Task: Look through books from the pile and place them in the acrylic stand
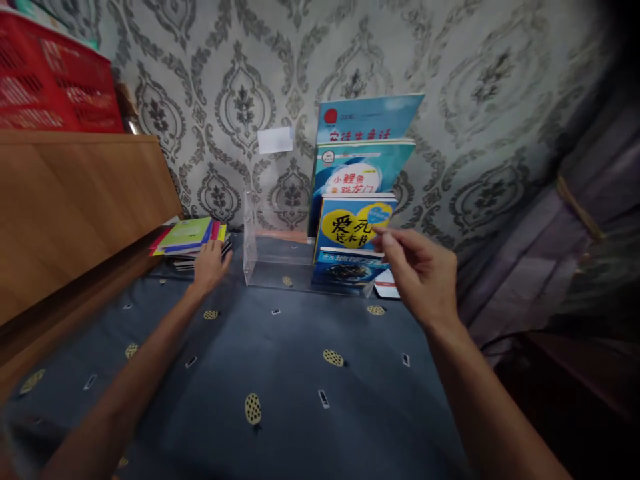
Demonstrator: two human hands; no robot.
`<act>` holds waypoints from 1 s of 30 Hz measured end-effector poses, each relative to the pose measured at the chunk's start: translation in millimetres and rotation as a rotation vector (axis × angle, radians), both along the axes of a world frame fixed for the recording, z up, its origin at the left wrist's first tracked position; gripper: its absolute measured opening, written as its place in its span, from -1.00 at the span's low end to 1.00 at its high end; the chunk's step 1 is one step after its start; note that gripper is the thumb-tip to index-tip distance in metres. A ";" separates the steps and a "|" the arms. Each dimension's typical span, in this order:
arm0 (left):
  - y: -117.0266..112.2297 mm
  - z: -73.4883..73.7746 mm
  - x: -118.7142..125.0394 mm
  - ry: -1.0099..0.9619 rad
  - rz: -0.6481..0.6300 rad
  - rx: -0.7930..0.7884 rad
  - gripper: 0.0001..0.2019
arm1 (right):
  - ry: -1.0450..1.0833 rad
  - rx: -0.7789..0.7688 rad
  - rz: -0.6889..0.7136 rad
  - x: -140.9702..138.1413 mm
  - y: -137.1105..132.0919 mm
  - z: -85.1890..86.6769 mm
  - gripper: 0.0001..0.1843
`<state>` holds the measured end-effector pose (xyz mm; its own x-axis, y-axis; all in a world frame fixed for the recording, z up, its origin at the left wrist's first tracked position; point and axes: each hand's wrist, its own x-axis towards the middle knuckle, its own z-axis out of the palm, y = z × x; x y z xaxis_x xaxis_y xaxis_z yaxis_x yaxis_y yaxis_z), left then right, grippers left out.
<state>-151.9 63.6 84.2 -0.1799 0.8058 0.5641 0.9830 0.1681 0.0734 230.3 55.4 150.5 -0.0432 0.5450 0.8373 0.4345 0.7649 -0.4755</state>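
Observation:
A clear tiered book rack (280, 283) stands on the cloth against the wall. Several children's books fill its right side: a light-blue book (370, 110) at the back, a teal book (370, 157), a blue book with a yellow heart (345, 223), and a dark-blue book (345, 270) in front. My right hand (425, 273) is at the right edge of the yellow-heart book, its fingers half curled and the thumb slightly apart. On the left, my left hand (211, 267) rests its spread fingers at the right edge of a stack of books (185, 233) topped by a green one.
A wooden cabinet (75, 207) borders the left side, with a red plastic basket (60, 87) on it. Patterned dark-blue cloth (290, 360) covers the table. A white card (275, 140) is at the rack's upper left. A grey curtain (545, 220) hangs at the right.

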 end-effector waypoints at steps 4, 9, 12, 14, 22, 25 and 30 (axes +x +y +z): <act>8.9 4.0 -71.9 0.068 0.163 -0.073 -0.45 | -0.189 -0.048 0.132 -26.4 -27.4 -28.7 -0.73; 25.2 10.7 -129.4 0.025 0.172 -0.339 -0.23 | -0.532 -0.179 0.296 -53.1 -54.4 -96.8 -0.65; 27.0 12.9 -142.1 0.026 0.162 -0.395 -0.25 | -0.624 -0.232 0.339 -58.9 -65.8 -128.7 -0.62; 20.6 12.1 -143.1 0.070 0.132 -0.352 -0.30 | -0.640 -0.258 0.354 -59.0 -69.7 -138.9 -0.63; -19.2 4.0 -126.8 0.278 0.014 -0.284 -0.59 | -0.559 -0.355 0.390 -57.1 -68.8 -139.9 -0.67; -21.6 4.8 -125.1 0.276 0.038 -0.269 -0.61 | -0.555 -0.374 0.387 -57.2 -69.7 -138.9 -0.67; -26.0 9.7 -120.3 0.257 0.035 -0.294 -0.54 | -0.566 -0.379 0.386 -56.9 -70.5 -137.1 -0.66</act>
